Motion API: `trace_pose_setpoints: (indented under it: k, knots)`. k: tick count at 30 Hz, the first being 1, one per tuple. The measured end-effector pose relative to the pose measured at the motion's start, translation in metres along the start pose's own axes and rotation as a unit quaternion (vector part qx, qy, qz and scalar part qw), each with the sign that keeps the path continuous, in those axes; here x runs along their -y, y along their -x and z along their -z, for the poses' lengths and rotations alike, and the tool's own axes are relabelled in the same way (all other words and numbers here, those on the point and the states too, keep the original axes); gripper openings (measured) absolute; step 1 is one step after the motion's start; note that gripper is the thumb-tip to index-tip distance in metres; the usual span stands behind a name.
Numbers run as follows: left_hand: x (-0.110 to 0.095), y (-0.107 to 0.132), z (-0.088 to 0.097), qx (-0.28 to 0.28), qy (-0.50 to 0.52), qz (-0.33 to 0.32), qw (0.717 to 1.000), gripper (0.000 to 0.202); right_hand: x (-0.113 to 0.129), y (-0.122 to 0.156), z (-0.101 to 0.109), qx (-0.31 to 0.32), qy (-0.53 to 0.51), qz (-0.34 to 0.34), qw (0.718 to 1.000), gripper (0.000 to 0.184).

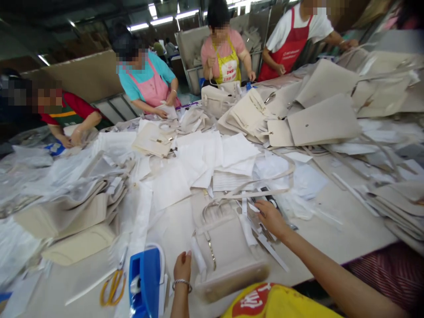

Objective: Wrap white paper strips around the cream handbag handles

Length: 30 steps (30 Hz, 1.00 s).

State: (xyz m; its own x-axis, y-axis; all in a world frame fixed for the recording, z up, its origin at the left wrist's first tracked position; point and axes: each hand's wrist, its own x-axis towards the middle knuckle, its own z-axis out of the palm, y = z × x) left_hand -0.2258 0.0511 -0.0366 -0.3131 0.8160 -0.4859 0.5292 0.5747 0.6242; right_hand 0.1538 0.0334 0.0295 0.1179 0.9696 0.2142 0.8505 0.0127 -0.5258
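A light beige handbag [232, 243] lies on the table before me, with carrying handles at its far end and a gold chain or zipper at its left side. My left hand [183, 267], a bracelet on its wrist, is beside the bag's left edge with its fingers curled; whatever they may hold is hidden. On the other side, my right hand [270, 217] reaches over a heap of paper strips [265, 240]. Its fingertips pinch a small white paper slip [252, 206]. White wrapping [247, 229] lies along the bag's right side.
A blue tape dispenser [145, 280] and yellow-handled scissors [113, 287] lie at my left. Stacked beige bags [73, 221] are farther left. White sheets [198, 159] and more bags [321, 121] cover the table beyond. Several co-workers in aprons work along the far side.
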Motion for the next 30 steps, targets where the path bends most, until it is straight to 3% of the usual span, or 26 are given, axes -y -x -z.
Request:
trace_pose_setpoints:
  k: [5, 12, 14, 17, 19, 22, 25, 30]
  knots:
    - [-0.034, 0.015, 0.008, -0.004, -0.066, -0.045, 0.997, 0.036, -0.036, -0.016, 0.008, -0.03, 0.079, 0.008, 0.996, 0.037]
    - [-0.09, 0.021, -0.009, 0.002, -0.096, -0.195, 0.976, 0.05, -0.037, -0.021, 0.001, -0.071, 0.078, 0.0, 0.994, 0.036]
    - [-0.096, 0.022, -0.018, 0.014, -0.099, -0.243, 0.965, 0.05, -0.054, -0.018, 0.007, -0.122, 0.07, -0.041, 0.989, 0.034]
    - [-0.098, 0.025, -0.031, 0.033, -0.119, -0.296, 0.947, 0.044, -0.103, 0.002, 0.02, -0.177, 0.073, -0.186, 0.964, 0.032]
    - [-0.096, 0.028, -0.039, 0.046, -0.131, -0.315, 0.939, 0.039, -0.141, 0.022, 0.027, -0.147, 0.071, -0.289, 0.943, 0.034]
    - [-0.096, 0.033, -0.05, 0.069, -0.135, -0.328, 0.933, 0.037, -0.184, 0.046, 0.034, -0.112, 0.055, -0.363, 0.923, 0.036]
    - [-0.1, 0.036, -0.06, 0.08, -0.138, -0.346, 0.925, 0.036, -0.204, 0.047, 0.037, -0.11, 0.029, -0.394, 0.912, 0.036]
    - [-0.111, 0.043, -0.074, 0.107, -0.161, -0.379, 0.905, 0.032, -0.215, 0.01, 0.039, -0.105, -0.001, -0.438, 0.893, 0.039]
